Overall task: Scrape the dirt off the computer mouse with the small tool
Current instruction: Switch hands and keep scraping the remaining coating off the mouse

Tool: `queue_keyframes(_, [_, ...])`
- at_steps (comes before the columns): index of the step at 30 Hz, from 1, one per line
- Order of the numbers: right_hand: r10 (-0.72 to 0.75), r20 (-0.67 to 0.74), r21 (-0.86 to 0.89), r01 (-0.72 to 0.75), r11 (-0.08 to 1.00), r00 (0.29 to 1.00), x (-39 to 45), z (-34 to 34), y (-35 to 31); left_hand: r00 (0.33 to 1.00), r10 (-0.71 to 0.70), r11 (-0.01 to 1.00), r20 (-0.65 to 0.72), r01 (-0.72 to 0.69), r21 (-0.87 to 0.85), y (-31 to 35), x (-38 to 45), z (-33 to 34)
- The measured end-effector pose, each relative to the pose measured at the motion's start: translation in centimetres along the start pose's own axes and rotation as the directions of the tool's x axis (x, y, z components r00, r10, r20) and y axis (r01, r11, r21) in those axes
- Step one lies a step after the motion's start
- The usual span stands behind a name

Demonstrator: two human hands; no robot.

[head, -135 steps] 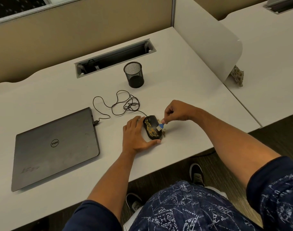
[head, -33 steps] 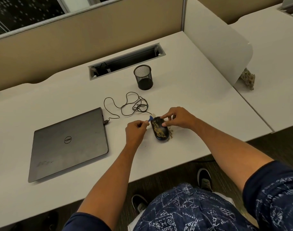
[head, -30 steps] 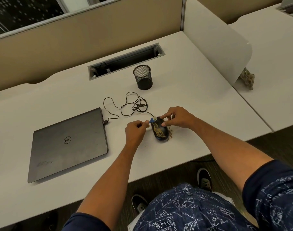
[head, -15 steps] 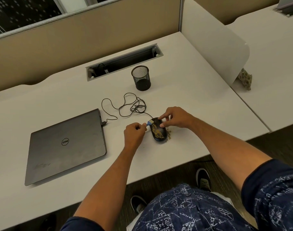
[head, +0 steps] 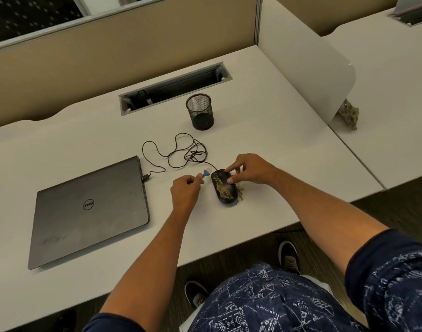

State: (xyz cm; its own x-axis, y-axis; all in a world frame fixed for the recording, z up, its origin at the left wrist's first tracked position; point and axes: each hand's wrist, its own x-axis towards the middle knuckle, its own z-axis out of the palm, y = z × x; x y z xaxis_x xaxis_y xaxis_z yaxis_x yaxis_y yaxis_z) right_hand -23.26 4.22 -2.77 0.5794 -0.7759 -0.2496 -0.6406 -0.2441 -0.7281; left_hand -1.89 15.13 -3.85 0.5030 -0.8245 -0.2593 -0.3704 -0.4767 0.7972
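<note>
A black computer mouse (head: 224, 189) smeared with yellowish dirt lies on the white desk (head: 265, 140), near its front edge. My right hand (head: 249, 170) steadies it from the right, with fingertips on its top and side. My left hand (head: 186, 190) is just left of the mouse and pinches a small tool (head: 207, 172) with a blue handle and a pale tip. The tip sits just off the mouse's far left corner. Loose crumbs of dirt (head: 240, 194) lie on the desk by the mouse's right side.
A closed grey laptop (head: 88, 212) lies to the left, with the mouse's black cable (head: 181, 150) coiled behind the mouse and plugged into it. A black mesh pen cup (head: 200, 111) stands behind. A cable slot (head: 175, 88) and a white divider (head: 305, 56) lie further back.
4.5 s ago the tool was in my right hand and my left hand held the mouse; now the hands have swapped. In the last second the tool's tip drew slightly away from the mouse.
</note>
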Motion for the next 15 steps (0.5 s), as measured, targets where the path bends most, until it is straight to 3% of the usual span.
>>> queue_keyframes(7, [-0.001,0.000,-0.004,0.001,1.000,1.000,-0.2,-0.2,-0.3,0.994,-0.004,0.998,0.105,0.010,-0.055,0.2,0.5,0.3])
queue_keyframes(15, [0.012,0.015,-0.001,-0.012,1.000,1.000,-0.5,-0.4,-0.9,0.961,-0.177,0.979,0.212,0.195,-0.065,1.2,2.0,-1.3])
